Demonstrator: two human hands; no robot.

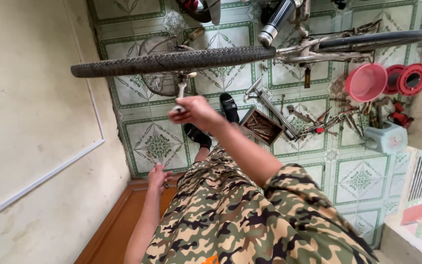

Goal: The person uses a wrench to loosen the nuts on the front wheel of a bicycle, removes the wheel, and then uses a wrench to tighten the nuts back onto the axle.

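Note:
My right hand (196, 111) reaches forward and is closed around the handle of a metal wrench (179, 98). The wrench sits at the hub of a bicycle wheel, just under its black tyre (172, 61). The bicycle frame (313, 49) stretches to the right towards a second tyre (377, 39). My left hand (158, 177) hangs low beside my camouflage-clad leg with its fingers curled. Whether it holds anything is unclear. My black sandals (229, 106) stand on the green patterned tile floor (362, 181).
A wire basket (159, 80) lies behind the wheel. An open wooden box of tools (262, 126) and several loose tools (318, 120) lie on the tiles. At right are a red basin (366, 82) and a pale plastic stool (386, 138). A cream wall (25, 122) stands at left.

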